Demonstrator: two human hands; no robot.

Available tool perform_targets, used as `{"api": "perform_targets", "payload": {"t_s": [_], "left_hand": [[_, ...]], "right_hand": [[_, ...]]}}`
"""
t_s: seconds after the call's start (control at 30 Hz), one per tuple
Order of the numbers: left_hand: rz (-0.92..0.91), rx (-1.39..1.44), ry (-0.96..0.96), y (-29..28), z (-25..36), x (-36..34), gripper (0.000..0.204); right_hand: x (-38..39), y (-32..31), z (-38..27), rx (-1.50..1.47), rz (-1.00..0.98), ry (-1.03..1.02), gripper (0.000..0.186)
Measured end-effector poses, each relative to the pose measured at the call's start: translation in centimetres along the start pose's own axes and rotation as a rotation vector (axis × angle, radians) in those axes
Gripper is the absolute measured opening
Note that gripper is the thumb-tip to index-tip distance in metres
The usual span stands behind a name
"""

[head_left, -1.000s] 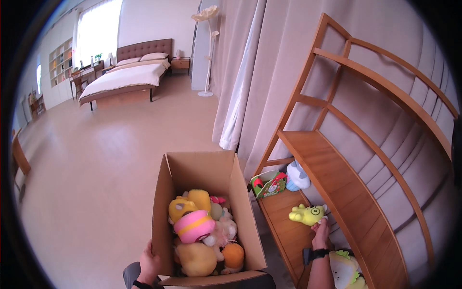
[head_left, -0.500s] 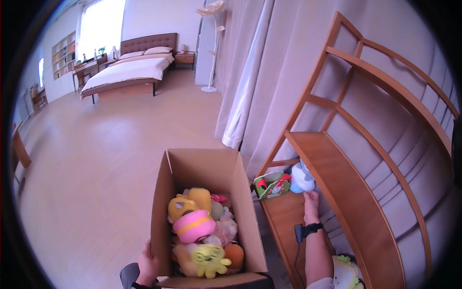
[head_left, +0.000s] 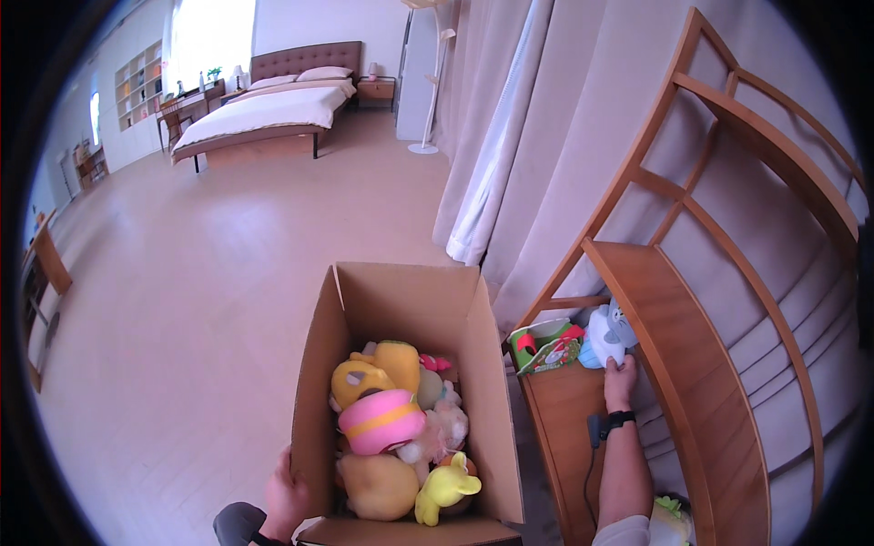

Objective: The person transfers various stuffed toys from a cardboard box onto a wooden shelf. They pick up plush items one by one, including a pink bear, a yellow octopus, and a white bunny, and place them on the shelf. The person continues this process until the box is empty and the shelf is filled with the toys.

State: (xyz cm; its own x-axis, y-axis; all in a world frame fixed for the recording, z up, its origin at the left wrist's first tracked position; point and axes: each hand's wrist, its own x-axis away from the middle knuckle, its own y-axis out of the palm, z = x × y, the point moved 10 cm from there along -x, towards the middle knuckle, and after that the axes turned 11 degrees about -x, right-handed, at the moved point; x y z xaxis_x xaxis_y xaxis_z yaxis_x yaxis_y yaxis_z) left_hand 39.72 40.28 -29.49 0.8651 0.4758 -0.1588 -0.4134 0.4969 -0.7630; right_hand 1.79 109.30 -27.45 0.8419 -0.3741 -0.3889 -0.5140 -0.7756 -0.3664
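Yellow plush [head_left: 443, 491] moved from right hand [head_left: 621, 382] into box [head_left: 405, 305]; that grip now narrow on blue-white plush [head_left: 603, 338], lower shelf [head_left: 566, 409], beside green carton [head_left: 549, 350]. Lift should clear carton. Left hand [head_left: 286, 500] at box side, closure unclear.

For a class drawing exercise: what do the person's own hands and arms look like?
Left hand: ungloved, dark wrist strap. Right hand: ungloved, black wristband, dark block beside it, thin dark cable, pale sleeve higher up.

Left hand [head_left: 288, 496] low; right hand [head_left: 621, 384] farther forward, forearm [head_left: 625, 473] extended.
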Motion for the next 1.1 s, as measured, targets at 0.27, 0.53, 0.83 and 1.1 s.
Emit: {"api": "perform_targets", "payload": {"t_s": [0.27, 0.53, 0.83, 1.1], "left_hand": [[-0.083, -0.038, -0.062, -0.5, 0.3, 0.4, 0.056], [-0.114, 0.367, -0.087, 3.0, -11.5, -0.2, 0.064], [-0.263, -0.094, -0.008, -1.3, 3.2, 0.5, 0.053], [-0.237, 0.358, 0.084, 2.9, -9.0, -2.3, 0.064]], "right_hand": [[14.7, -4.5, -14.5, -0.354, -0.085, 0.102, 0.018], [21.5, -2.2, -24.4, -0.434, -0.398, -0.096, 0.033], [30.1, -27.3, -17.9, 0.798, 0.311, 0.054, 0.041], [33.3, -33.0, -10.6, 0.835, 0.100, 0.487, 0.078]]}}
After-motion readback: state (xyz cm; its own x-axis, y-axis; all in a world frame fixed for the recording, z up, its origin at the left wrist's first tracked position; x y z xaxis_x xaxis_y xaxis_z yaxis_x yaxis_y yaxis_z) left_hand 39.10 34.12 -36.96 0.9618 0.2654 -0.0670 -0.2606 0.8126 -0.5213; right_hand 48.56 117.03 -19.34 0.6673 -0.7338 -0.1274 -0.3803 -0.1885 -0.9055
